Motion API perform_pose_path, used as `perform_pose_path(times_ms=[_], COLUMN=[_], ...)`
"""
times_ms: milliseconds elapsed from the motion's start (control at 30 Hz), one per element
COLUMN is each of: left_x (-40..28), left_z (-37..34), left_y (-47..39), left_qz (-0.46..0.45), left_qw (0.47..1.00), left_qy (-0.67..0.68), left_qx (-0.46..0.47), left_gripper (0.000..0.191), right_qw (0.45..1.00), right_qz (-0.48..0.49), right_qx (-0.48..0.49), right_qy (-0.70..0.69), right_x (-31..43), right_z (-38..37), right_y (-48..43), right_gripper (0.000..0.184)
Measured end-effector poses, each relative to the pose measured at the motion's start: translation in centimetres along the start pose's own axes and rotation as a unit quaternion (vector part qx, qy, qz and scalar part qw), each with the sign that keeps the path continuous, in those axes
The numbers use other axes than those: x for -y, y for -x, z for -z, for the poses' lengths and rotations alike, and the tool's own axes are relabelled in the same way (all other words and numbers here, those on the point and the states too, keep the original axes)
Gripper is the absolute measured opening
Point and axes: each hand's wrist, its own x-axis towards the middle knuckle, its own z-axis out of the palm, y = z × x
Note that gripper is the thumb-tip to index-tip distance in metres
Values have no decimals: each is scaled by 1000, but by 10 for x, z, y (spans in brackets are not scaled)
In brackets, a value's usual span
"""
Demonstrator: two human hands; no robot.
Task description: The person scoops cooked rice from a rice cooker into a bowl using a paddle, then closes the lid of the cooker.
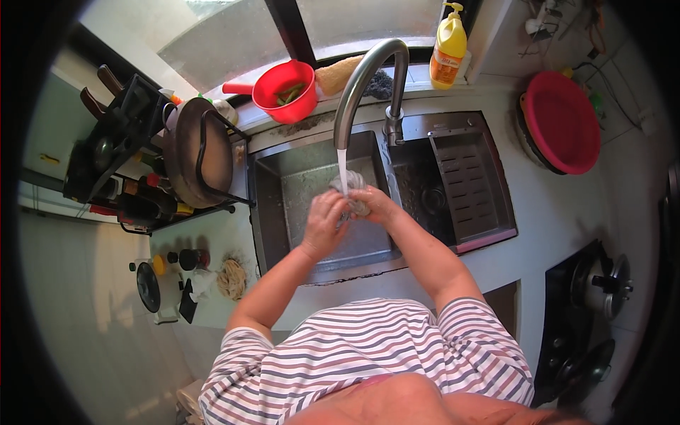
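Water runs from the curved metal faucet (370, 79) into the left basin of the steel sink (319, 260). Under the stream is a wet, bunched greyish cloth (359, 204). My right hand (378, 203) grips the cloth from its right side. At the cloth's left, my left hand (325, 220) has curled fingers close against it; whether they pinch it is hidden. Both hands are above the basin floor. A slotted steel drain tray (467, 186) lies over part of the right basin.
A red dipper (287, 109) with green pieces and a yellow pump bottle (449, 50) stand on the sill. Left are a rack (133, 122) with knives, a round pan (196, 154) and a beige cloth bundle (231, 279). Right are a red basin (563, 122) and a stove (563, 319).
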Motion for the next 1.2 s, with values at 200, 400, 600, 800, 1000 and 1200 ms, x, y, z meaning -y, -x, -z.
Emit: perform_pose_path(times_ms=[200,400,600,800,1000,1200], left_x=[29,40,42,3,-35,-36], left_z=[12,9,-47,-53,-50,-43], left_y=[-7,-17,-8,-15,-45,-11], left_qz=[-54,-115,151,208,539,523], left_qw=[993,964,922,892,410,564], left_qy=[-39,-18,126,315,716,593], left_qx=[99,241,334,247,170,237], left_gripper=[59,38,42,16,17,27], right_qw=[968,863,620,439,321,399], right_qz=[-181,-235,-64,107,358,307], right_qx=[29,32,136,46,24,-98], right_qy=[173,446,770,891,877,858], right_x=[6,14,-19,38,70,130], right_z=[-39,-63,8,-23,3,19], right_y=[26,26,-4,38,37,31], right_gripper=[7,17,17,17,14,9])
